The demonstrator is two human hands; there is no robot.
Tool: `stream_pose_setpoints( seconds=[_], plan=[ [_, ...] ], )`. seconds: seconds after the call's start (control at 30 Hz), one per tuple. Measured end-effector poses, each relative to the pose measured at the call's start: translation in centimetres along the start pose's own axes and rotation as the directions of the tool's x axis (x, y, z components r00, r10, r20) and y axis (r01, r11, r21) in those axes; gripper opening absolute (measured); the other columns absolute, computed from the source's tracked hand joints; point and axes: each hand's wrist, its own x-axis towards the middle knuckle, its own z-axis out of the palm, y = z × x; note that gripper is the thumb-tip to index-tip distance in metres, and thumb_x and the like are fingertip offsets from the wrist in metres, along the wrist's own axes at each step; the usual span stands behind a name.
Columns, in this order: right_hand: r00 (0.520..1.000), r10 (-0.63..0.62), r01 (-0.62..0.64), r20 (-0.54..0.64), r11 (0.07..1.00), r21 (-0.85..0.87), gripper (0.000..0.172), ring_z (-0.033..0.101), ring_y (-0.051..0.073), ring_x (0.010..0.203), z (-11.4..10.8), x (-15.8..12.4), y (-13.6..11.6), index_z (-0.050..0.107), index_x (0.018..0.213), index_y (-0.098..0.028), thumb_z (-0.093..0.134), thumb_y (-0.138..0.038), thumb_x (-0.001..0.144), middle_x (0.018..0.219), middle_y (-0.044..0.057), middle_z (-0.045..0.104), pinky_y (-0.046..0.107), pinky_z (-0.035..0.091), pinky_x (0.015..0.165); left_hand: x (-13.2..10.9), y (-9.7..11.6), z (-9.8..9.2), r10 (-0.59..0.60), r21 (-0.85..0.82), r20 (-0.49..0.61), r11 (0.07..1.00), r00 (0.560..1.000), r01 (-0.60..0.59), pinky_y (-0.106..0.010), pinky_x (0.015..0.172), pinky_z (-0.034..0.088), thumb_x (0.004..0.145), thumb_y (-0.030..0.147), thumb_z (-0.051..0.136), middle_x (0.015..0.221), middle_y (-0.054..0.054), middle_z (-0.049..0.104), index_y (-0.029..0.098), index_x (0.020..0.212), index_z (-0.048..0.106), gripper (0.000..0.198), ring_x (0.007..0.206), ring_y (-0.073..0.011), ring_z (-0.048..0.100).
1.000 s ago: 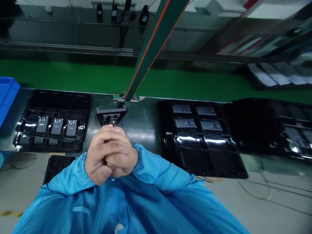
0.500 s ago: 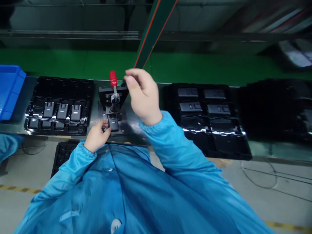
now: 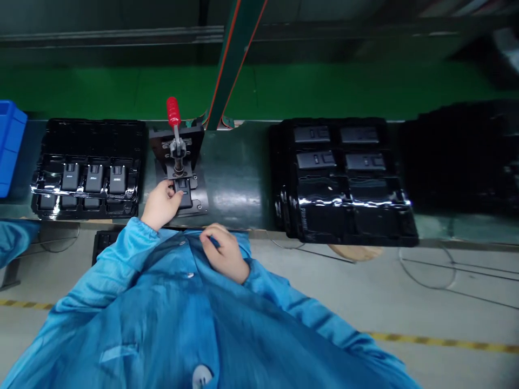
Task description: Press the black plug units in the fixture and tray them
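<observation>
My left hand [image 3: 162, 205] is at the toggle-clamp fixture [image 3: 177, 156], with thumb and fingers closed on the near left side of a small black device with white lettering [image 3: 184, 194]. The device lies in the fixture's base, under the clamp's plunger, and its left edge is partly hidden by my fingers. Upright above it stands the clamp's red handle [image 3: 173, 112], which neither hand touches. My right hand [image 3: 224, 254] is in front of my body, below the table's edge, its fingers loosely curled in and nothing visible in them.
To the left, a black tray [image 3: 93, 141] holds several similar devices, beside a blue bin [image 3: 12, 140]. On the right, stacked black trays [image 3: 324, 189] carry several dark flat parts. More dark trays [image 3: 458, 162] stand farther right. A green post [image 3: 235, 65] rises behind the table.
My right hand has left the area beside the clamp handle and come down to my body, its fingers curling in. The left hand stays at the device. The view has shifted slightly.
</observation>
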Motion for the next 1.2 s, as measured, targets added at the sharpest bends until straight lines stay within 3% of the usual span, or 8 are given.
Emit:
stream_pose_setpoints(
  seconds=[0.17, 0.33, 0.5, 0.6, 0.67, 0.77, 0.9, 1.2],
  plan=[
    [1.000, 0.000, 0.000, -0.019, 1.000, -0.009, 0.019, 0.064, 0.017, 0.076, -0.2, -1.8, 0.1, 0.064, 0.086, -0.023, 0.056, -0.021, 0.103, 0.080, 0.001, 0.066, 0.031, 0.051, 0.072, -2.0, -0.6, -1.5, -0.008, -0.323, -0.025, 0.946, 1.000, -0.001, -0.025, 0.060, 0.038, 0.087, 0.034, 0.077, 0.067, 0.008, 0.056, 0.017, 0.125, 0.064, 0.044, 0.059, -0.0127, 0.052],
    [0.998, -0.053, 0.054, -0.025, 0.998, 0.035, 0.016, 0.065, 0.016, 0.074, -1.4, -2.1, -1.8, 0.065, 0.090, -0.024, 0.058, -0.014, 0.100, 0.080, 0.001, 0.067, 0.028, 0.052, 0.069, -5.7, -1.0, -3.2, -0.059, -0.647, 0.057, 0.758, 0.997, 0.082, -0.025, 0.074, 0.050, 0.086, 0.031, 0.080, 0.081, 0.002, 0.069, 0.019, 0.118, 0.065, 0.038, 0.076, -0.0144, 0.064],
    [0.976, -0.213, 0.209, 0.043, 0.975, 0.080, 0.015, 0.065, 0.017, 0.076, -1.6, -1.0, -5.1, 0.066, 0.097, -0.024, 0.063, -0.009, 0.095, 0.083, 0.002, 0.068, 0.031, 0.055, 0.070, -8.4, 0.3, -4.5, -0.016, -0.725, 0.067, 0.686, 0.998, 0.060, -0.030, 0.090, 0.056, 0.087, 0.031, 0.084, 0.102, -0.004, 0.078, 0.019, 0.118, 0.067, 0.037, 0.093, -0.0177, 0.072],
    [0.966, -0.255, 0.247, 0.049, 0.962, 0.119, 0.018, 0.066, 0.017, 0.078, -1.5, 0.0, -6.9, 0.065, 0.103, -0.024, 0.065, -0.009, 0.094, 0.087, 0.002, 0.068, 0.032, 0.057, 0.072, -9.5, 1.8, -5.3, 0.009, -0.721, 0.061, 0.692, 0.998, 0.038, -0.028, 0.083, 0.056, 0.088, 0.032, 0.086, 0.100, -0.005, 0.078, 0.019, 0.115, 0.069, 0.035, 0.088, -0.0167, 0.071],
    [0.976, -0.215, 0.208, 0.029, 0.966, 0.154, 0.019, 0.065, 0.015, 0.079, -1.5, 0.8, -7.7, 0.065, 0.107, -0.025, 0.066, -0.010, 0.095, 0.092, 0.002, 0.067, 0.032, 0.058, 0.073, -10.2, 2.8, -5.8, 0.029, -0.713, 0.073, 0.700, 0.997, 0.032, -0.025, 0.074, 0.055, 0.088, 0.032, 0.087, 0.095, -0.004, 0.077, 0.019, 0.113, 0.069, 0.034, 0.080, -0.0151, 0.069],
    [0.999, -0.044, 0.038, 0.018, 0.964, 0.263, 0.021, 0.064, 0.013, 0.080, -1.6, 2.5, -8.2, 0.064, 0.117, -0.025, 0.067, -0.017, 0.099, 0.103, 0.003, 0.066, 0.031, 0.058, 0.075, -11.0, 4.2, -6.2, 0.071, -0.713, 0.099, 0.701, 0.993, 0.021, -0.024, 0.070, 0.055, 0.090, 0.032, 0.087, 0.093, -0.004, 0.076, 0.019, 0.112, 0.069, 0.032, 0.076, -0.0144, 0.069],
    [0.977, 0.113, -0.187, 0.180, 0.861, 0.472, 0.031, 0.069, 0.016, 0.089, -2.0, 4.5, -8.6, 0.061, 0.132, -0.027, 0.068, -0.030, 0.103, 0.110, 0.005, 0.070, 0.033, 0.062, 0.080, -11.6, 5.7, -6.1, 0.115, -0.715, 0.156, 0.699, 0.981, 0.032, -0.026, 0.073, 0.058, 0.093, 0.030, 0.084, 0.097, -0.005, 0.076, 0.020, 0.117, 0.068, 0.031, 0.081, -0.0162, 0.070],
    [0.972, 0.125, -0.217, 0.198, 0.794, 0.568, 0.029, 0.073, 0.018, 0.097, -3.4, 5.3, -9.2, 0.065, 0.129, -0.027, 0.072, -0.038, 0.104, 0.110, 0.005, 0.076, 0.037, 0.064, 0.088, -11.5, 8.2, -5.3, 0.179, -0.720, 0.122, 0.693, 0.976, -0.037, -0.028, 0.072, 0.060, 0.094, 0.029, 0.083, 0.105, -0.005, 0.077, 0.027, 0.130, 0.067, 0.040, 0.083, -0.0180, 0.073]
  ],
)
